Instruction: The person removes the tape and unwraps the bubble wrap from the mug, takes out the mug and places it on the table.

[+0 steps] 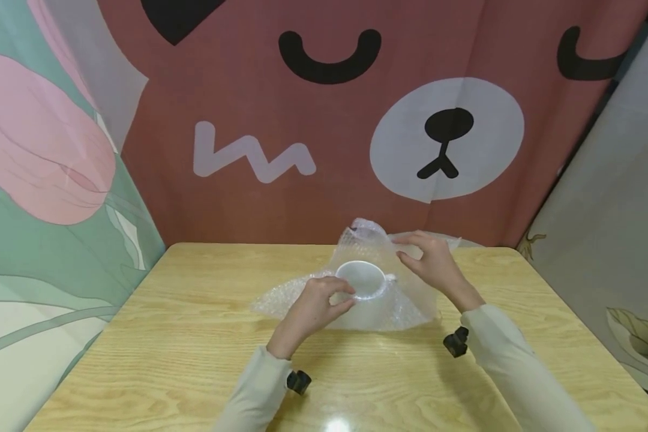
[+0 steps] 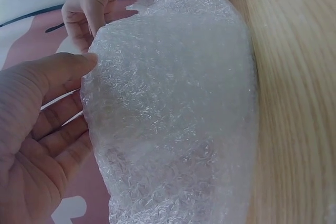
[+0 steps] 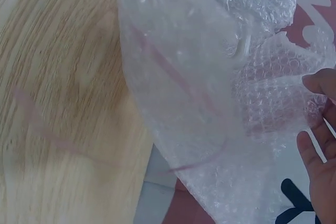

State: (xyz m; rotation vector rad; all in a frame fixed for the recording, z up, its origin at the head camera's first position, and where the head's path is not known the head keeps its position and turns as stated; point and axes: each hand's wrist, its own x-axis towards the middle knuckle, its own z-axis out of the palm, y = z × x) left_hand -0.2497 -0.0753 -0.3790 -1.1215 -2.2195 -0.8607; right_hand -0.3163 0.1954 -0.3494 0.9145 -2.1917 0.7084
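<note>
A round white cup [image 1: 360,271] stands upright on the table, its rim showing above the bubble wrap [image 1: 394,306] around it. A small pale bump at its right side may be a handle. My left hand [image 1: 314,305] holds the near-left rim, fingers over the edge and thumb outside. In the left wrist view that thumb [image 2: 79,65] presses the wrap's top edge, and the wrap hides the cup wall. My right hand [image 1: 431,264] is raised at the right, holding a loose flap of bubble wrap [image 3: 273,98] between its fingers.
The wooden table [image 1: 194,360] reaches to a curtain [image 1: 259,210] with a bear print behind it. A loose corner of wrap spreads left on the tabletop, and another sheet stretches toward the back right. Small black cameras [image 1: 298,381] hang at both wrists.
</note>
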